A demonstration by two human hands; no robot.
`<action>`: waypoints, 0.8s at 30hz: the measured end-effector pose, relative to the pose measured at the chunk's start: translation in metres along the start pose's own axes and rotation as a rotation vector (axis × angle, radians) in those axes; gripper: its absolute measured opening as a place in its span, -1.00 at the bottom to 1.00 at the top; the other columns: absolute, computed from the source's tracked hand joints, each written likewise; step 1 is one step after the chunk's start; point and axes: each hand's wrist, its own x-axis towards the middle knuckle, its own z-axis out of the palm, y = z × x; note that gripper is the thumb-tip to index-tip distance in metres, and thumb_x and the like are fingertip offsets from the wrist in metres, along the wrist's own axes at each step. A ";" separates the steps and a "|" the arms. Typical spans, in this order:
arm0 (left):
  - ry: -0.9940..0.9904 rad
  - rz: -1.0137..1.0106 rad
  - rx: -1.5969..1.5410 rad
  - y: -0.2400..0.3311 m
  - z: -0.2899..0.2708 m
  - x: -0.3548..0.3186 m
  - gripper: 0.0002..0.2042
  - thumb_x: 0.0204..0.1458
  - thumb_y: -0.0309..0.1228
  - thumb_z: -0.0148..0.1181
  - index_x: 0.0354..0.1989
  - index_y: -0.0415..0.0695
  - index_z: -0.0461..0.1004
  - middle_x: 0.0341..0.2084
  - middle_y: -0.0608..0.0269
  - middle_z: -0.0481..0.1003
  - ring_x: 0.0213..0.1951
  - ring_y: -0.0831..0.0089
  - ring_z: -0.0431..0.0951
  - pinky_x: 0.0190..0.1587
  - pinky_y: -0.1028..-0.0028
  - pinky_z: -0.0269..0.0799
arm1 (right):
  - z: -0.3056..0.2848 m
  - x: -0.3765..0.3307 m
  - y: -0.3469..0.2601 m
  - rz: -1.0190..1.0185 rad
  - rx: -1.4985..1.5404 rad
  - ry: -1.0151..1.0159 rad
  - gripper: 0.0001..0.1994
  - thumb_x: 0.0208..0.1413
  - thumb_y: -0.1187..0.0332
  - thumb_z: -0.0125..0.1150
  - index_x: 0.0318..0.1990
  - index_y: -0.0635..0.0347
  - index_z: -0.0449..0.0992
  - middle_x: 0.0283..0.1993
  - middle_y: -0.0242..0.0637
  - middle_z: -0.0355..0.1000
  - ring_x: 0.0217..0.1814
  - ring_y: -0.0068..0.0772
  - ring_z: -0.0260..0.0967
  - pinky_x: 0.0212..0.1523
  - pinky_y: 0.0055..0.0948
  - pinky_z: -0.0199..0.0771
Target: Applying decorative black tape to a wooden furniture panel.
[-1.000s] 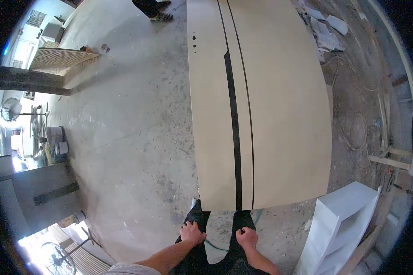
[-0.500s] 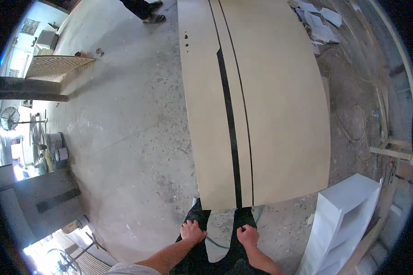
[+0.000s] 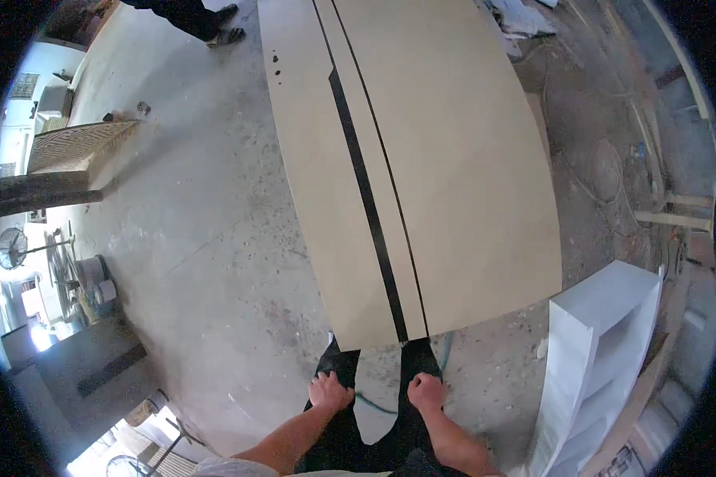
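Note:
My left hand lies on my left thigh in black trousers, its fingers apart and holding nothing. On the other thigh rests my right hand, its fingers curled in like a loose fist, with nothing seen in it. Just beyond my knees a large beige board stretches away from me. A wide black strip and a thin black line run along its length. Several small dark marks show near its far left edge. Neither hand touches the board.
A white shelf unit stands at the right. Cables and timber lie beyond it. At the far left are a person's dark legs. A patterned panel, a post and a fan line the left side.
My view has turned, so the board, shelf unit and far legs sit differently in it. My hands stay on my thighs.

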 end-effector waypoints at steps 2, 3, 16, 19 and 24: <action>-0.016 -0.011 0.010 0.005 0.000 -0.001 -0.38 -0.08 0.05 0.22 0.06 -0.17 0.42 0.02 -0.05 0.41 0.08 -0.01 0.45 0.08 0.14 0.42 | -0.001 -0.002 0.005 -0.064 -0.001 0.022 -0.81 0.03 0.18 0.21 -0.34 0.04 0.64 -0.29 -0.19 0.58 -0.16 -0.02 0.51 -0.13 -0.03 0.49; -0.006 -0.015 0.025 0.006 0.003 0.000 -0.38 -0.08 0.04 0.22 0.06 -0.17 0.42 0.01 -0.06 0.41 0.07 -0.02 0.46 0.08 0.14 0.42 | 0.001 0.000 0.007 -0.061 0.002 0.009 -0.81 0.03 0.18 0.21 -0.34 0.04 0.64 -0.29 -0.19 0.58 -0.16 -0.02 0.51 -0.13 -0.03 0.49; 0.247 0.624 0.462 -0.047 -0.064 -0.053 -0.28 0.08 0.05 0.10 0.36 -0.09 0.22 0.40 -0.02 0.10 0.37 -0.06 0.14 0.40 -0.13 -0.22 | -0.027 0.003 -0.010 -0.044 0.033 -0.031 -0.73 0.10 0.09 0.19 -0.33 0.09 0.62 -0.21 -0.16 0.57 -0.06 0.03 0.48 -0.02 0.01 0.44; -0.171 0.494 0.260 -0.101 -0.019 -0.067 -0.36 0.15 0.11 0.01 0.32 -0.01 0.29 0.28 -0.02 0.29 0.37 0.05 0.17 0.40 -0.07 -0.14 | -0.051 -0.008 -0.083 -0.266 -0.160 -0.235 -0.68 0.15 0.03 0.12 -0.22 0.04 0.63 -0.13 -0.14 0.56 0.02 0.05 0.46 0.07 -0.03 0.43; -0.460 0.834 0.306 -0.161 -0.059 -0.012 -0.66 0.19 -0.02 -0.02 -0.09 0.10 0.59 -0.13 0.11 0.60 0.00 0.12 0.57 0.19 0.00 0.26 | -0.042 -0.026 -0.110 -0.197 -0.110 -0.340 -0.57 0.20 -0.11 0.02 -0.03 -0.07 0.62 0.10 -0.10 0.50 0.19 0.07 0.39 0.22 -0.12 0.37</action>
